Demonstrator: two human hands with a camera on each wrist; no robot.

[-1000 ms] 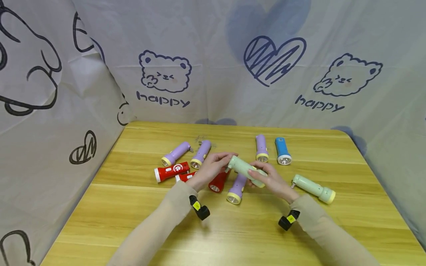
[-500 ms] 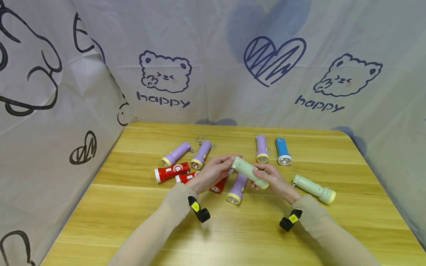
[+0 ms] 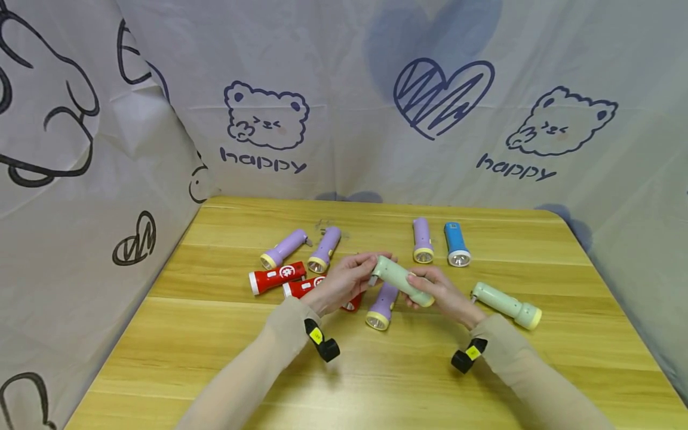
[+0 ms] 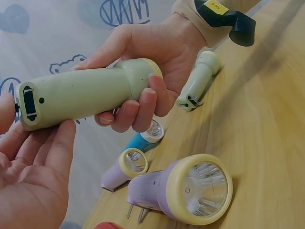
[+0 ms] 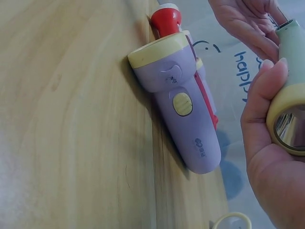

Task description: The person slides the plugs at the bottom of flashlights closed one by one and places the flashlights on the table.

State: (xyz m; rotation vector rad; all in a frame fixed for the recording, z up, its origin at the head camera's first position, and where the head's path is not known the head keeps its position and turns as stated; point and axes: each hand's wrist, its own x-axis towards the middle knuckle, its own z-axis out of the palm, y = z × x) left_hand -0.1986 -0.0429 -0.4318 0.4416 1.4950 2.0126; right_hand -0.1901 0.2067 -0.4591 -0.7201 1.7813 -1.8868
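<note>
A light green flashlight (image 3: 396, 276) with a yellow rim is held above the table, tilted with its head lower right. My right hand (image 3: 442, 292) grips it around the head end, fingers curled beneath and thumb on top. At the tail, my left hand (image 3: 346, 282) pinches the end, its thumb against the end face and its fingers underneath in the left wrist view. Metal plug prongs (image 5: 280, 21) stick out of that tail beside the left fingers. Below lie a purple flashlight (image 3: 381, 307) and a red flashlight (image 3: 352, 303), the latter mostly hidden by my left hand.
Left on the wooden table (image 3: 215, 334) lie two purple flashlights (image 3: 285, 248) and two red flashlights (image 3: 276, 278). Farther back are a purple flashlight (image 3: 423, 240) and a blue flashlight (image 3: 457, 243). Another green flashlight (image 3: 506, 304) lies at right. A printed cloth (image 3: 344, 149) hangs behind.
Both hands and the green flashlight have shifted slightly right and down since a second ago. My left hand now covers more of the red flashlight beneath. Little differs over the last half second.
</note>
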